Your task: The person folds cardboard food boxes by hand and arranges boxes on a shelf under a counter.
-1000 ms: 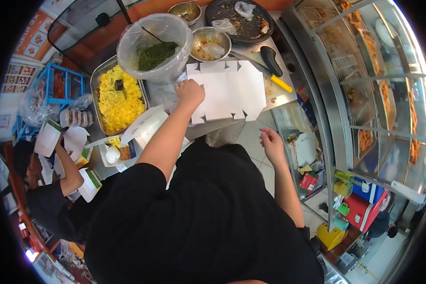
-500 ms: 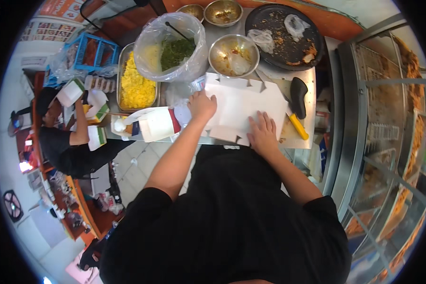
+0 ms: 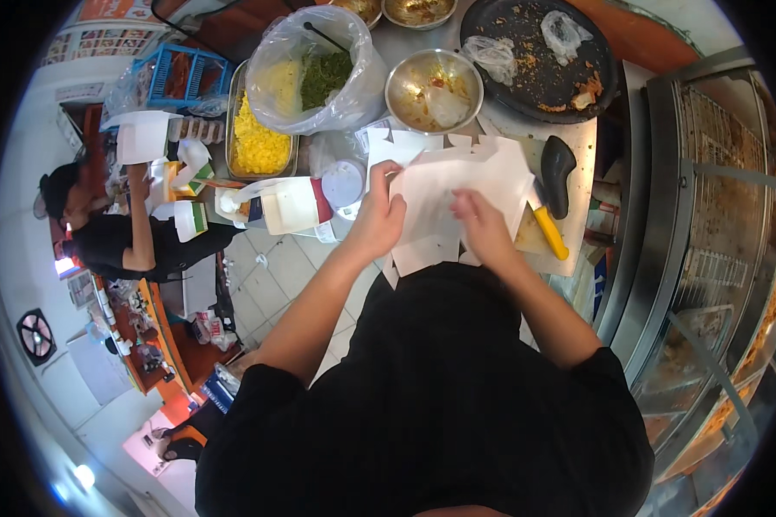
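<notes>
A flat white cardboard box blank (image 3: 461, 189) with notched edges and flaps lies at the near edge of the steel table, its near side lifted and tilted toward me. My left hand (image 3: 381, 220) grips its left edge, thumb on the inner face. Over its right half hovers my right hand (image 3: 485, 228), fingers curled and smeared by motion; whether it touches the card I cannot make out. To the right lie a yellow-handled knife (image 3: 550, 231), its blade partly under the card, and a black curved object (image 3: 558, 177).
Beyond the card are a steel bowl (image 3: 434, 90), a black round tray (image 3: 535, 56) with scraps and a bag-lined tub (image 3: 316, 73) of greens. A pan of yellow rice (image 3: 259, 138) and an open food box (image 3: 291, 209) sit left. A co-worker (image 3: 103, 228) handles boxes. A glass-fronted cabinet (image 3: 707, 241) stands right.
The card's near side has been raised and drawn toward me. My left hand now grips its edge rather than lying on it; my right hand has lifted and curled. The co-worker has raised a box.
</notes>
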The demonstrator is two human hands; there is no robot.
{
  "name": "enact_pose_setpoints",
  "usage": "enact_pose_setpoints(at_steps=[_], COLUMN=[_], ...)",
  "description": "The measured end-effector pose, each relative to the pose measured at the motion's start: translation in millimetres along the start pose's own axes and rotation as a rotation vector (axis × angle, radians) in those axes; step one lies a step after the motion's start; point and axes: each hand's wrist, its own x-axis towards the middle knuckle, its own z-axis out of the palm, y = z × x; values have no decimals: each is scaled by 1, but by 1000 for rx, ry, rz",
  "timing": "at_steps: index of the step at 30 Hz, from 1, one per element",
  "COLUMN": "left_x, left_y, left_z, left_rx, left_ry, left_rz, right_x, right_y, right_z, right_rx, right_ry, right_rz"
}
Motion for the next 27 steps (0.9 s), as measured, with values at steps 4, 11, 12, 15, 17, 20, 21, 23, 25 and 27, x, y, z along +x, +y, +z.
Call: enact_pose_setpoints(at_steps=[4, 11, 12, 15, 17, 20, 21, 23, 25, 27], left_x=[-37, -91, -105, -154, -187, -240, -257, -285, -314, -340], left_y=[11, 12, 10, -20, -45, -79, -91, -110, -127, -141], left_z=[3, -70, -87, -130, -165, -226, -245, -276, -306, -328], left_rx=[179, 294, 267, 138, 25, 28, 137, 198, 271, 241], left_ry=[161, 307, 254, 291, 405, 451, 510, 621, 716, 775], left_rz=[404, 1056, 1066, 1064, 1063, 1020, 1003, 1004, 971, 910], right_x=[13, -33, -39, -49, -52, -50, -51, -41, -25, -14], right_y=[-82, -180, -196, -243, -270, -317, -342, -375, -397, -428], right_z=[-66, -59, -45, 7, 57, 122, 139, 171, 206, 242], right_rx=[815, 1238, 1214, 1248, 1179, 1056, 1093, 1112, 1052, 879], right_ry=[-318, -484, -513, -534, -597, -710, -798, -1008, -1107, -1163], right_rz=[441, 381, 361, 355, 318, 240, 224, 243, 294, 378])
